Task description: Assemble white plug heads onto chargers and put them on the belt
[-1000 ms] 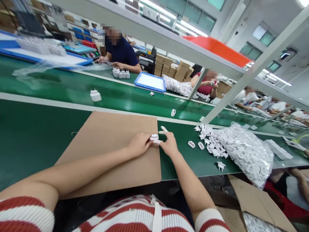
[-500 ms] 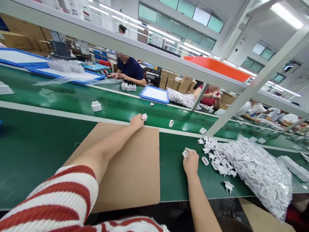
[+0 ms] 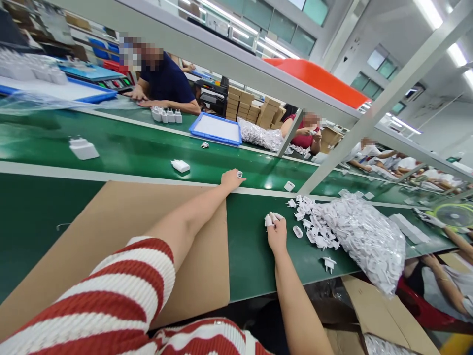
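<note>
My left hand [image 3: 231, 180] reaches over the near rail of the green belt, its fingers closed round a white charger [image 3: 240, 174] whose end shows an oval recess. My right hand [image 3: 277, 235] is closed on small white plug pieces [image 3: 272, 218] above the green worktop; the fingers partly cover them. To its right lies a heap of loose white plug heads [image 3: 314, 227], spilling from a clear plastic bag [image 3: 369, 236]. One plug head [image 3: 328, 264] lies apart, nearer me. On the belt sit a white charger with pins [image 3: 180, 165], a larger one [image 3: 84, 148] and another [image 3: 289, 186].
Under my left arm lies a cardboard sheet [image 3: 207, 276]. A slanting metal post [image 3: 332, 153] stands beyond the heap. Across the belt are a blue-rimmed tray [image 3: 216, 129] and co-workers. Another person with a green fan [image 3: 453, 215] is at right. An open carton [image 3: 384, 310] stands below.
My left hand has let go of one charger, which now lies on the belt, and has moved right onto another. My right hand keeps its pieces. The view has shifted right.
</note>
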Motion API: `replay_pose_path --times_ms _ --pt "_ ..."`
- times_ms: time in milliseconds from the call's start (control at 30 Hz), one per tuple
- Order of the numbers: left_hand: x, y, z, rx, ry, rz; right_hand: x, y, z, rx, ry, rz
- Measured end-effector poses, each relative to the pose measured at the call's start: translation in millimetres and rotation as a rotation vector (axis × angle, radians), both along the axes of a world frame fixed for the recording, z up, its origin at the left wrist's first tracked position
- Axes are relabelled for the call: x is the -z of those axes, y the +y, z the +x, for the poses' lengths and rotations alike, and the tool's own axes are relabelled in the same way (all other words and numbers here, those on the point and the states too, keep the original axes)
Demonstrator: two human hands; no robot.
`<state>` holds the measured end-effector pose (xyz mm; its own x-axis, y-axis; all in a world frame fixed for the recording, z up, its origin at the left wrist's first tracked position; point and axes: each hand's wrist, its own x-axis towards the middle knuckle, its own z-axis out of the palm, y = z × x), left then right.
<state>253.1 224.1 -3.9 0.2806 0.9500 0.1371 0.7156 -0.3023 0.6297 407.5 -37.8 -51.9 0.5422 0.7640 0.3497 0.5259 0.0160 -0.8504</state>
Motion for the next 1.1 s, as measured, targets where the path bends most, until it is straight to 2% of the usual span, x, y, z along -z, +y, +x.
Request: replay_pose_path --times_ms 100,200,367,433,500,600,700,767,833,933,1000,1100 --pt "-6.8 -5 -3 0.038 -0.019 -0.018 -2.0 -1 0 0.032 0.139 0.038" --pt "-2.0 -32 -24 0.156 -0.043 -0.011 -7.6 -3 -3 0.02 0.398 0.035" --pt "18.4 -124 -83 0.479 -0.163 0.028 -18.1 -6 -13 -0.094 0.749 0.076" --pt "21.2 -160 -107 0.558 -0.175 0.066 -21.5 -8 -18 -0.15 0.798 0.038" --pt "21.6 -186 -125 0.578 -0.161 0.08 -25.4 -11 -25 -0.188 0.785 -0.036" --pt "23.2 -203 -138 0.544 -0.227 0.077 -33.4 -15 -40 -0.248 0.687 -0.094" --pt "27.7 -203 -140 0.508 -0.32 0.07 -46.3 -18 -61 -0.328 0.496 -0.087" --pt "31.0 -201 -140 0.523 -0.36 0.058 -57.3 -20 -75 -0.389 0.243 -0.065" --pt "33.4 -201 -139 0.532 -0.403 0.04 -68.2 -21 -87 -0.457 -0.098 -0.05" --pt "35.6 -202 -139 0.524 -0.456 0.003 -78.8 -18 -100 -0.54 -0.524 -0.097" --pt "36.6 -202 -139 0.526 -0.469 0.0 -80.3 -14 -104 -0.563 -0.669 -0.159" --pt "37.8 -200 -139 0.527 -0.463 0.022 -77.2 -6 -103 -0.574 -0.748 -0.207"
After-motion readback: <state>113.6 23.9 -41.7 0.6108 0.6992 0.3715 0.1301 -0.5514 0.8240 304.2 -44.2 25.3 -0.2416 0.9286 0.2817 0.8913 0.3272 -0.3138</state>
